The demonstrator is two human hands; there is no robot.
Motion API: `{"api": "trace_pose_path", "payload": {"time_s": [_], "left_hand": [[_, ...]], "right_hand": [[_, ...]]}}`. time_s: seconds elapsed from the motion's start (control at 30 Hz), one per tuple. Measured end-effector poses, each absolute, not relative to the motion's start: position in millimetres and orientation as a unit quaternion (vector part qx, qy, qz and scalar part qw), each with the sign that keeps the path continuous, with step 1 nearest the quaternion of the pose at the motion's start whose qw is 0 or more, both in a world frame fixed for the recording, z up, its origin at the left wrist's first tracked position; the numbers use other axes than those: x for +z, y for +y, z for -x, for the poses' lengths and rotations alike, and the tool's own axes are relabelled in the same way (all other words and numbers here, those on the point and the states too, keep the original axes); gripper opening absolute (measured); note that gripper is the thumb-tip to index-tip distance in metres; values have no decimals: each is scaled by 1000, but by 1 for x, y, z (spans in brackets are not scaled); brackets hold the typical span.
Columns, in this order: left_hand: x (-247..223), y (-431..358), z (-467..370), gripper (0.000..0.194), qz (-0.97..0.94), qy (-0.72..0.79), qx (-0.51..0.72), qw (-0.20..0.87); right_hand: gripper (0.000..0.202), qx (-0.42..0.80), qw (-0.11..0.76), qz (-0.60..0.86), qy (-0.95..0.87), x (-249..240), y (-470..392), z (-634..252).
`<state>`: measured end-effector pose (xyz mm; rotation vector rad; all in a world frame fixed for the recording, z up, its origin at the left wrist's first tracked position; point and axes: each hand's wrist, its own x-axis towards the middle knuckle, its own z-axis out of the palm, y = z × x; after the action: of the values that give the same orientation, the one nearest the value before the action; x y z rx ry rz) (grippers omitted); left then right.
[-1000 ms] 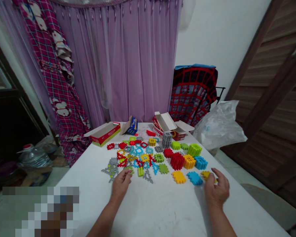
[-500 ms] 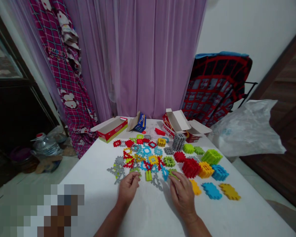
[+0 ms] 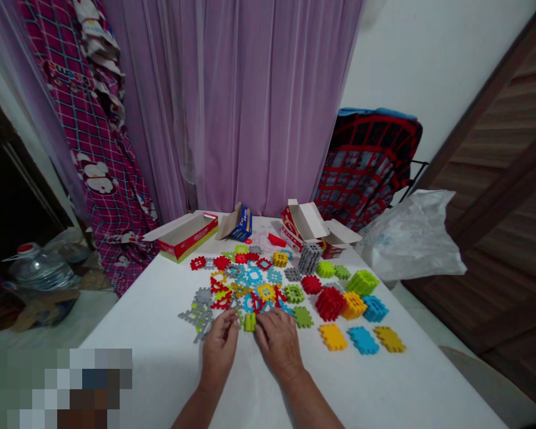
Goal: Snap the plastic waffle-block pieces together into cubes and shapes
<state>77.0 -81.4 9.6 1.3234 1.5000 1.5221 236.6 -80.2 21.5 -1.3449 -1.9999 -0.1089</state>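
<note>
My left hand (image 3: 221, 342) rests at the near edge of a heap of toothed plastic building pieces (image 3: 254, 276). Its thumb and fingertips are closed together beside a small green piece; whatever they pinch is too small to make out. My right hand (image 3: 279, 345) lies palm down with fingers bent at the front of the heap, covering what is under them. Between both hands sits a yellow-green block (image 3: 250, 322). Grey triangular pieces (image 3: 199, 316) lie left of my left hand, and a flat green square piece (image 3: 302, 317) is just right of my right hand.
Sorted stacks stand at right: red (image 3: 330, 304), yellow (image 3: 354, 305), blue (image 3: 376, 308), green (image 3: 362, 282) and grey (image 3: 310, 258). Single flat pieces (image 3: 362, 339) lie before them. Opened boxes (image 3: 190, 237) line the back edge; a plastic bag (image 3: 411, 238) hangs at the right edge.
My right hand has moved left, away from the flat green square, onto pieces at the front of the heap. My left hand stays near the same place. The view has turned slightly right.
</note>
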Motion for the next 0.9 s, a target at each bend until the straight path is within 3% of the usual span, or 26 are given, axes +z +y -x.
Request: {"api": "trace_pose_path", "payload": {"time_s": [0.1,0.27,0.37,0.5,0.6,0.73,0.9], "left_hand": [[4,-80,-76,32,-569,566,554,221],[4,-79,-72,35,-753,498,425,67],[8,-74,-66,34,-822,459,338,23],[8,-62,-54,24,-835,448,318,2],[3,-55,-48,20,-818,469,332,-4],[-2,-53,-48,17,-798,493,346,1],[-2,-53,-51,18,-785,513,348,-5]], "right_hand": [[14,-40,356,512,-781,25,-79,-226],[25,-55,430,553,-712,16,-74,-227],[28,-58,466,581,-665,6,-70,-235],[29,-67,469,617,-629,-1,-66,-239],[30,-70,411,643,-642,7,-60,-238],[36,-45,264,679,-684,39,-40,-237],[25,5,91,682,-726,75,-17,-236]]}}
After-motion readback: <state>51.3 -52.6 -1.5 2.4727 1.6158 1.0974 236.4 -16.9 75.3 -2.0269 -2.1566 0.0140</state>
